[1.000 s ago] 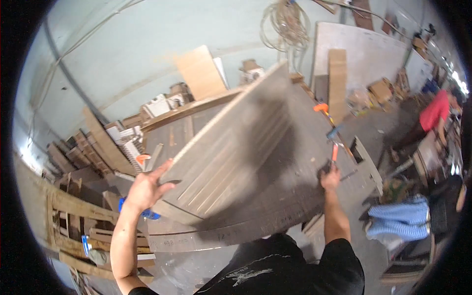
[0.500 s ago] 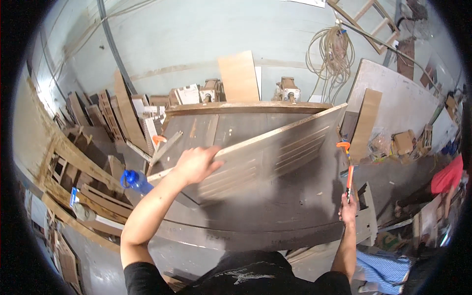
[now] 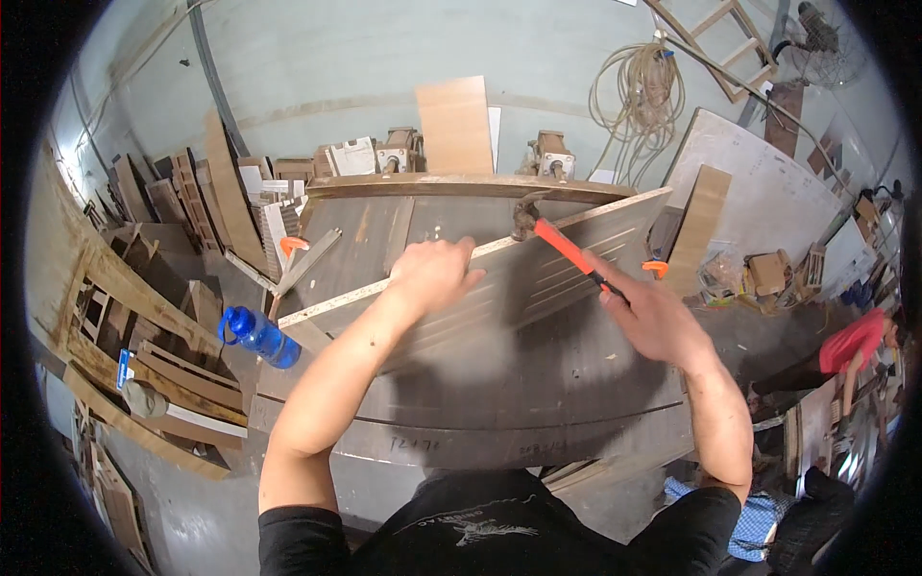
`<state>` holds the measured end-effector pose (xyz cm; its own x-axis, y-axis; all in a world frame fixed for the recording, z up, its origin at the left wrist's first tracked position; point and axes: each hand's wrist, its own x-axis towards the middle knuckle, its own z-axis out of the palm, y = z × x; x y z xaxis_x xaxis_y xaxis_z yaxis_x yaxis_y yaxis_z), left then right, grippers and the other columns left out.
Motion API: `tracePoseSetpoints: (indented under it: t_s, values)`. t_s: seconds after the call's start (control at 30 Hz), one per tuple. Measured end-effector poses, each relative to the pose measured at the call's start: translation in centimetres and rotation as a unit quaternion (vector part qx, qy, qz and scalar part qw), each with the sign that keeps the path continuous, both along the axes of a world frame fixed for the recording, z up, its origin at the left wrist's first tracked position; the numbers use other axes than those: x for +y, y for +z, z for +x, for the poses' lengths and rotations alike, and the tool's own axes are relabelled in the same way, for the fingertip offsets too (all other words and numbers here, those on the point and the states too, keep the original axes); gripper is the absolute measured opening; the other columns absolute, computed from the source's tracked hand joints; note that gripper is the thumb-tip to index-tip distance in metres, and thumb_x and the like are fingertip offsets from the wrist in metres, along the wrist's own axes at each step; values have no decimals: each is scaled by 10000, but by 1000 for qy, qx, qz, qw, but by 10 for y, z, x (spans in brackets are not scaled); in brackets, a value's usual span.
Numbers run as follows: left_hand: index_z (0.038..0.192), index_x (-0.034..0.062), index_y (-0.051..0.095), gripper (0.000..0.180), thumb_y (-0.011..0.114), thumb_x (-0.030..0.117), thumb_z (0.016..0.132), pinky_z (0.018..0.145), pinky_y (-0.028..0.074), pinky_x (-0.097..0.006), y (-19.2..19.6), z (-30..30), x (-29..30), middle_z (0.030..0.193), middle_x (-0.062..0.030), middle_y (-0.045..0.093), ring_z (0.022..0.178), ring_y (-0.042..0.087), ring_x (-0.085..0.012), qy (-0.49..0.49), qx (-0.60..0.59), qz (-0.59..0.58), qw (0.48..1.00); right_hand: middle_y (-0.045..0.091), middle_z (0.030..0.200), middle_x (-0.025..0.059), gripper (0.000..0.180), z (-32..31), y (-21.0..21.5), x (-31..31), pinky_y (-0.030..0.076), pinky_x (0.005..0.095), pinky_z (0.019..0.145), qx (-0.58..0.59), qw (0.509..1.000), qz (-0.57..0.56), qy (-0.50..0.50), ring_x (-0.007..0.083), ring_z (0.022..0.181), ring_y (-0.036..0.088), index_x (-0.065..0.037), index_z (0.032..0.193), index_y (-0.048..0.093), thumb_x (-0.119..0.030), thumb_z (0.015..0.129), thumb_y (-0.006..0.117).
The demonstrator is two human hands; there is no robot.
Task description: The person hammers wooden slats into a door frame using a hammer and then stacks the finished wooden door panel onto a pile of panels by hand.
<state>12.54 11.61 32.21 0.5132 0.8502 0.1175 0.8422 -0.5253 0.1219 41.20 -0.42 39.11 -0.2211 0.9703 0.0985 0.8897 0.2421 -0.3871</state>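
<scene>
A wooden panel [image 3: 576,252] with grooved slots in its face stands on its long edge, slanting across the workbench [image 3: 538,389]. My left hand [image 3: 437,276] is closed over the panel's pale top edge near its middle; part of its grip is hidden behind the board. In my right hand [image 3: 658,312] is a hammer [image 3: 565,244] with a red and black handle. The hammer's head is at the panel's top edge, right of my left hand; whether it touches the wood I cannot tell.
A blue water bottle [image 3: 261,337] stands at the bench's left side. Orange-handled clamps [image 3: 293,247] sit at the left and right. Boards [image 3: 456,125] lean on the back wall, where a coiled hose [image 3: 634,91] hangs. Another person in a red shirt [image 3: 852,343] bends at the far right.
My right hand has swung the hammer inward and up from the bench's right side to the panel's top edge. My left hand has shifted right along that edge.
</scene>
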Motion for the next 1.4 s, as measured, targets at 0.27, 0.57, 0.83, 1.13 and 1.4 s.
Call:
tracePoseSetpoints:
  t_s: [0.27, 0.57, 0.83, 1.13, 1.4]
  values:
    - [1008, 14, 581, 414, 580, 423, 944, 765, 543, -504, 1, -2, 6, 810, -207, 692, 844, 684, -397, 14, 12, -12, 1000, 658, 1160, 189, 560, -16, 21, 6, 510, 347, 830, 224, 948, 214, -75, 219, 890, 652, -206, 1525, 360, -124, 996, 523]
    - [1043, 19, 580, 424, 576, 431, 943, 774, 544, -504, 1, 0, 3, 841, -212, 696, 856, 684, -395, 26, 30, -24, 999, 675, 1205, 154, 481, -11, 37, 11, 501, 329, 869, 132, 982, 124, -57, 210, 1029, 661, -202, 1484, 433, -179, 1012, 519]
    - [1045, 23, 583, 444, 570, 454, 936, 785, 539, -513, 8, 6, 1, 870, -207, 700, 872, 683, -397, 19, 9, -40, 999, 593, 1293, 232, 513, -4, -5, 6, 450, 440, 987, 10, 1000, -5, 0, 403, 1162, 594, -179, 1506, 388, -162, 1004, 493]
    - [1037, 24, 589, 459, 574, 469, 928, 812, 539, -506, 5, 7, -1, 901, -187, 707, 904, 681, -399, 46, 29, -21, 998, 683, 1006, 236, 511, -13, 37, 6, 526, 411, 790, 228, 945, 217, -86, 326, 948, 705, -188, 1504, 362, -197, 1013, 502]
    - [1060, 46, 583, 447, 577, 470, 921, 817, 533, -509, 11, 3, -2, 888, -167, 721, 909, 680, -397, 51, 27, -35, 998, 656, 855, 255, 550, 4, -14, 15, 507, 513, 764, 34, 999, -27, -32, 443, 802, 645, -268, 1511, 344, -266, 989, 516]
